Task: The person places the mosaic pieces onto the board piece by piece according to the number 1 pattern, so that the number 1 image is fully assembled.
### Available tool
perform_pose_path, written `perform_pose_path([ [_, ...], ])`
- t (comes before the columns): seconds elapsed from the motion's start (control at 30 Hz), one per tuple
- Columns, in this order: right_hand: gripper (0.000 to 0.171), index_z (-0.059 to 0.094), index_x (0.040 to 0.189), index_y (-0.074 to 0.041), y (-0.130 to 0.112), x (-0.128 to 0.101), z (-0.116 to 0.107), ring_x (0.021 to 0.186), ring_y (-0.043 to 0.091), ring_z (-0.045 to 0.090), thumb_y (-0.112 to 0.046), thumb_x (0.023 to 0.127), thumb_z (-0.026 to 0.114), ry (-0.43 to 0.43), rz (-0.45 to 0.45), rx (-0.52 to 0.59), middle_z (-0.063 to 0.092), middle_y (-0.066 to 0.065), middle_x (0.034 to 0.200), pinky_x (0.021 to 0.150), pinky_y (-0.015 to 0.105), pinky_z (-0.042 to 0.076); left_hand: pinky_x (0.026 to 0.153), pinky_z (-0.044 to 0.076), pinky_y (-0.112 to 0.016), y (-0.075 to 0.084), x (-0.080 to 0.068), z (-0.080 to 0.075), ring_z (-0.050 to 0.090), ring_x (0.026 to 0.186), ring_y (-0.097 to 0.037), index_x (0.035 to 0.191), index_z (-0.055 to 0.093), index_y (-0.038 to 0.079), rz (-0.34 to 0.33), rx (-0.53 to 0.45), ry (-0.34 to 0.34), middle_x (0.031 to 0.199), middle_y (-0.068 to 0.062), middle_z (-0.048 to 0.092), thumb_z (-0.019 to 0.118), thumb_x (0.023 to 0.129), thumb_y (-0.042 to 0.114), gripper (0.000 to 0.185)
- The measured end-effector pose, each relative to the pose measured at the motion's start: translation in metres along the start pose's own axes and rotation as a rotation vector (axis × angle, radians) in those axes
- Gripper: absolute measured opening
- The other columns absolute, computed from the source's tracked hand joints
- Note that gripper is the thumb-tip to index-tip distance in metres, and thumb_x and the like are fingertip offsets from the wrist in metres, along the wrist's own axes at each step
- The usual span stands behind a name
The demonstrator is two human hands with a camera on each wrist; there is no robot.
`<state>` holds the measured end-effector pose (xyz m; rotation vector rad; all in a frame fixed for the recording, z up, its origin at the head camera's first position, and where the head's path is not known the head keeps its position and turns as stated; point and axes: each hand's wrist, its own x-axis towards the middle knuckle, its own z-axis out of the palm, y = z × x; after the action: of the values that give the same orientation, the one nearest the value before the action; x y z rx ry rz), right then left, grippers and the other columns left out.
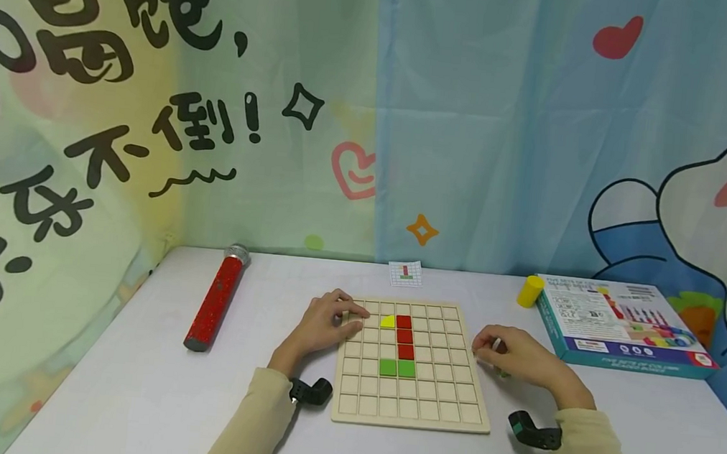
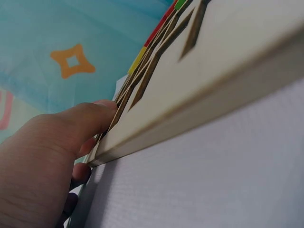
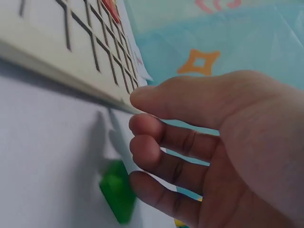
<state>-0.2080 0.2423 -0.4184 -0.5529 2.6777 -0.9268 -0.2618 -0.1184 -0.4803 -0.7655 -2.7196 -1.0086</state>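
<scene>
head: left hand (image 1: 324, 322) rests relaxed on pale wooden grid board (image 1: 409, 411), steadying it on white counter (image 1: 129, 379). left wrist: fingers (image 2: 88, 121) overlap the board's edge. right wrist: right hand (image 3: 223, 142) loosely curled, holding nothing, beside green block (image 3: 118, 190).

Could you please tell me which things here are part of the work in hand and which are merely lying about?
In use: grid board, red tiles, yellow tile, green tiles, green piece by the right hand, left hand on the board edge, pattern card.

Lying about: red tube, yellow cylinder, box.
</scene>
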Motion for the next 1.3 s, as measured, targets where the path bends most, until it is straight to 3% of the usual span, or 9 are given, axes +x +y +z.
perform_pose_path([
  [0.17, 0.013, 0.062, 0.101, -0.008, 0.014, -0.006, -0.007, 0.071, 0.012, 0.048, -0.017, 0.091, 0.061, 0.002, 0.030, -0.012, 0.057, 0.001, 0.088, 0.060, 0.023, 0.042, 0.082, 0.030, -0.035, 0.001, 0.000, 0.000, 0.053, 0.094, -0.016, 0.106, 0.071, 0.031, 0.000, 0.002, -0.006, 0.105, 0.002, 0.058, 0.065, 0.087, 0.034, 0.020],
  [0.37, 0.018, 0.061, 0.104, -0.006, 0.024, -0.010, -0.012, 0.078, 0.016, 0.049, -0.016, 0.089, 0.062, -0.054, 0.070, 0.025, 0.058, 0.003, 0.092, 0.065, 0.024, 0.044, 0.083, 0.031, -0.035, 0.000, 0.000, 0.000, 0.053, 0.095, -0.016, 0.106, 0.071, 0.031, -0.006, 0.003, -0.009, 0.105, 0.003, 0.058, 0.065, 0.087, 0.035, 0.019],
  [0.9, 0.049, 0.052, 0.112, -0.009, 0.024, -0.017, -0.015, 0.087, 0.021, 0.044, -0.023, 0.074, 0.079, -0.157, 0.187, 0.023, 0.047, 0.007, 0.096, 0.072, 0.033, 0.038, 0.085, 0.031, -0.036, 0.000, 0.001, -0.001, 0.054, 0.097, -0.016, 0.106, 0.071, 0.030, 0.004, -0.006, -0.015, 0.105, 0.003, 0.058, 0.066, 0.087, 0.033, 0.020],
  [1.3, 0.039, 0.051, 0.106, -0.006, 0.015, -0.015, -0.011, 0.075, 0.019, 0.045, -0.010, 0.077, 0.075, -0.105, 0.220, 0.034, 0.044, 0.004, 0.080, 0.063, 0.029, 0.035, 0.085, 0.031, -0.036, 0.000, 0.000, -0.001, 0.053, 0.098, -0.017, 0.107, 0.071, 0.030, -0.003, -0.001, -0.023, 0.107, 0.002, 0.058, 0.064, 0.088, 0.035, 0.020],
])
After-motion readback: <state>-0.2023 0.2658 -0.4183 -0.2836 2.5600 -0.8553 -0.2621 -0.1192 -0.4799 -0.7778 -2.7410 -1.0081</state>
